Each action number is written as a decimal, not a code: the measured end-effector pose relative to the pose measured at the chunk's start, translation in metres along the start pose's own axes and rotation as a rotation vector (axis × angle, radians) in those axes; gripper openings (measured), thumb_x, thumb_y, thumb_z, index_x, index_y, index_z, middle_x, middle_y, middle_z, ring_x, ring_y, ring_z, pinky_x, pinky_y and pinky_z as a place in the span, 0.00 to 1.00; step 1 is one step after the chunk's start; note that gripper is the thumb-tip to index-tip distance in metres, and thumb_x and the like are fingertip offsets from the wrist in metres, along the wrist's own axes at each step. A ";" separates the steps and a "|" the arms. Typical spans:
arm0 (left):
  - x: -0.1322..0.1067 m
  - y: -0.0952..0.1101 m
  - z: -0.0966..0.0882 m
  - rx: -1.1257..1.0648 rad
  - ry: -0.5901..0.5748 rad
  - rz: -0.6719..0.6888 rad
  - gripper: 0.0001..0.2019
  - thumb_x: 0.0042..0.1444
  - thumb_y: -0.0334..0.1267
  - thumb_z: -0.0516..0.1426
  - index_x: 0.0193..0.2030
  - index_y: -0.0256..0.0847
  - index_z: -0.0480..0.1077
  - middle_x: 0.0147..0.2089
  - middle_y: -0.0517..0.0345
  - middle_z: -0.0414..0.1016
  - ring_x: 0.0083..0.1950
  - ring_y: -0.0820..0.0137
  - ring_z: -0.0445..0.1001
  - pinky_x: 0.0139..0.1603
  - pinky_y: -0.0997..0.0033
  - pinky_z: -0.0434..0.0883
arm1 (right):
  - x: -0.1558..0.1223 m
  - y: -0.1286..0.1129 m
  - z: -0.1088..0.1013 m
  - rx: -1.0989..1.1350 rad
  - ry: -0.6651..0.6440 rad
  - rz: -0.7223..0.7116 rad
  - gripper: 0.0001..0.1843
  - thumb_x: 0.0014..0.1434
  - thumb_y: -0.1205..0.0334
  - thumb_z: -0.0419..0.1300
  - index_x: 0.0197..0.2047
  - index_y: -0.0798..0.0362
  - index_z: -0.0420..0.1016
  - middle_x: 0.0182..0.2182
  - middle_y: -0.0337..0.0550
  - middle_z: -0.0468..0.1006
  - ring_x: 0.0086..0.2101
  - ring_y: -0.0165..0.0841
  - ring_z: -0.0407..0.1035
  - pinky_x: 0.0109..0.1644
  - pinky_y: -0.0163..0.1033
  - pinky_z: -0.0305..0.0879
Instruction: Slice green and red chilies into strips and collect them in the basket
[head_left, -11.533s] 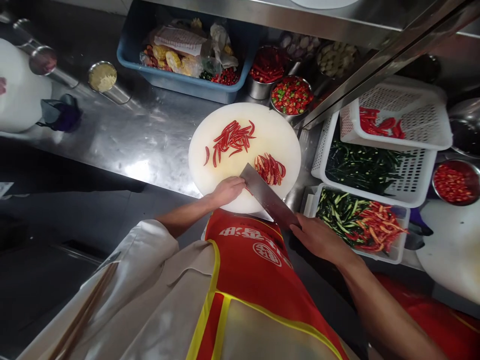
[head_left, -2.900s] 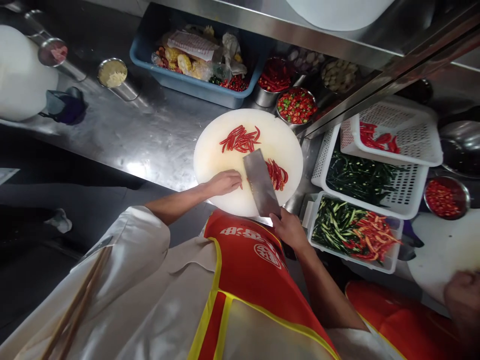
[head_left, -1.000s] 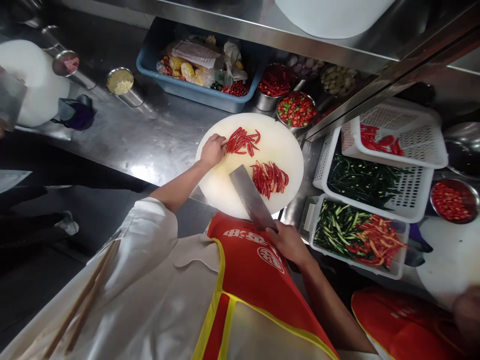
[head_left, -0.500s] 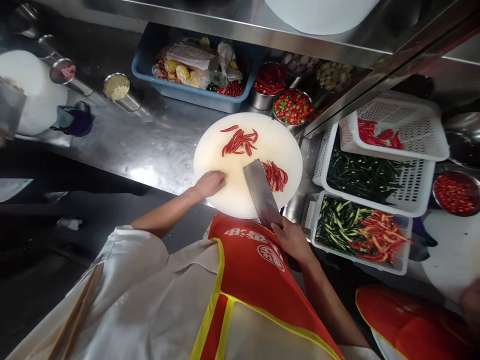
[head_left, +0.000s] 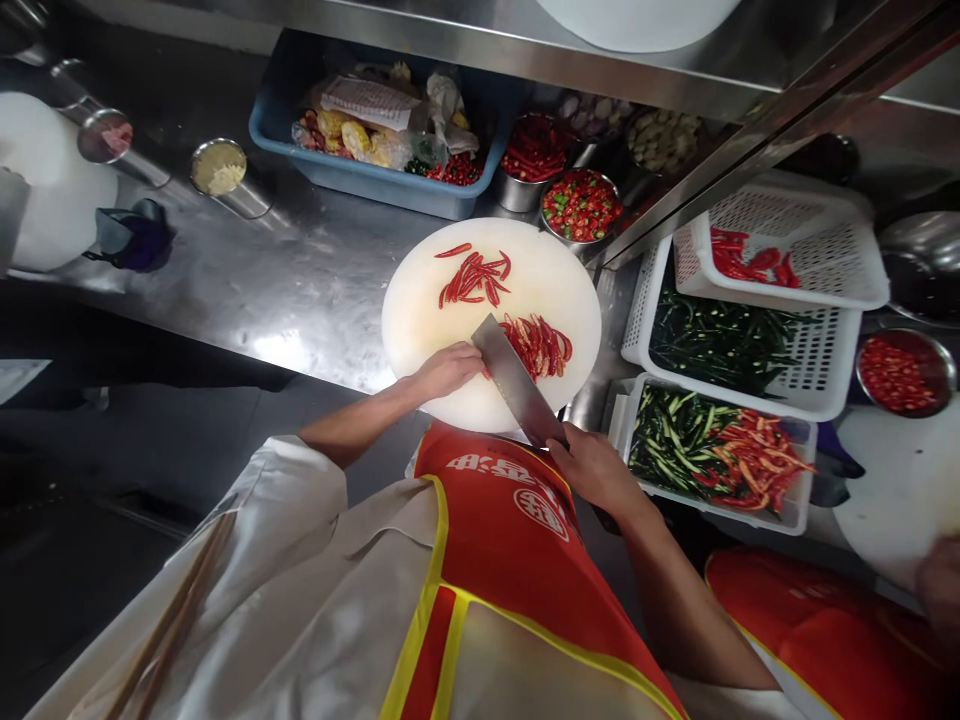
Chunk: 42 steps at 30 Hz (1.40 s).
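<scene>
On the round white cutting board (head_left: 420, 330), my right hand (head_left: 592, 465) is closed round the handle of a cleaver (head_left: 516, 385). The blade slants up and left across the board's front. My left hand (head_left: 452, 370) is beside the blade with curled fingers, pressing a red chili (head_left: 486, 373) of which only a sliver shows. Right of the blade lies a pile of cut red chilies (head_left: 551, 347), some touching the steel. Farther back on the board are several whole red chilies (head_left: 474, 278), apart from both hands.
A blue tub (head_left: 375, 178) with bagged food stands behind the board, beside metal pots of chopped chilies (head_left: 581, 205). White baskets (head_left: 825, 385) and a tray of sliced peppers (head_left: 720, 450) are at right. A steel shelf (head_left: 525, 62) overhangs the back. A co-worker's red apron (head_left: 810, 620) shows lower right.
My left hand has moved right, up to the blade, with a chili at its fingertips. The cleaver has shifted slightly left, and the cut pile reaches farther left.
</scene>
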<state>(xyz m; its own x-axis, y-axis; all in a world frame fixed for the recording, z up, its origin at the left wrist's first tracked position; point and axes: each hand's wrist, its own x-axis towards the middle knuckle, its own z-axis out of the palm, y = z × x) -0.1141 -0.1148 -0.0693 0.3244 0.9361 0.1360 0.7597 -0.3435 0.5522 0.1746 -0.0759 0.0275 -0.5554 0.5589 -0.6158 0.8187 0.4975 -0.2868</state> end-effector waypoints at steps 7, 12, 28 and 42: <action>0.001 -0.006 0.002 -0.012 0.014 0.044 0.16 0.68 0.37 0.45 0.39 0.39 0.73 0.43 0.51 0.75 0.46 0.66 0.71 0.51 0.64 0.70 | 0.001 -0.003 -0.015 -0.006 -0.020 -0.024 0.16 0.68 0.56 0.45 0.37 0.54 0.69 0.32 0.50 0.80 0.34 0.37 0.74 0.34 0.38 0.49; 0.000 -0.007 0.006 0.006 0.042 0.054 0.16 0.68 0.36 0.45 0.38 0.39 0.73 0.42 0.51 0.76 0.45 0.67 0.72 0.51 0.64 0.70 | -0.003 0.010 -0.022 -0.062 -0.047 -0.084 0.15 0.68 0.57 0.45 0.39 0.54 0.69 0.34 0.50 0.79 0.37 0.39 0.74 0.36 0.39 0.50; -0.004 -0.009 0.010 -0.002 0.072 0.064 0.13 0.67 0.35 0.48 0.41 0.40 0.73 0.43 0.51 0.76 0.47 0.67 0.72 0.52 0.65 0.70 | 0.039 0.009 -0.005 0.088 -0.040 -0.045 0.14 0.66 0.56 0.48 0.39 0.55 0.70 0.30 0.48 0.79 0.33 0.36 0.73 0.35 0.36 0.54; 0.014 -0.098 -0.072 0.286 -0.032 -0.118 0.12 0.59 0.30 0.51 0.42 0.38 0.76 0.45 0.50 0.75 0.48 0.61 0.72 0.52 0.59 0.69 | -0.006 -0.024 0.017 -0.057 -0.049 -0.087 0.15 0.68 0.57 0.45 0.39 0.53 0.69 0.35 0.49 0.81 0.36 0.38 0.75 0.35 0.38 0.51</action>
<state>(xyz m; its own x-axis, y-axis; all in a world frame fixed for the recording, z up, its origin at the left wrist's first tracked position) -0.2243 -0.0621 -0.0624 0.2384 0.9695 0.0565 0.9194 -0.2441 0.3084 0.1603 -0.1027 0.0254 -0.6150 0.4795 -0.6260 0.7574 0.5801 -0.2997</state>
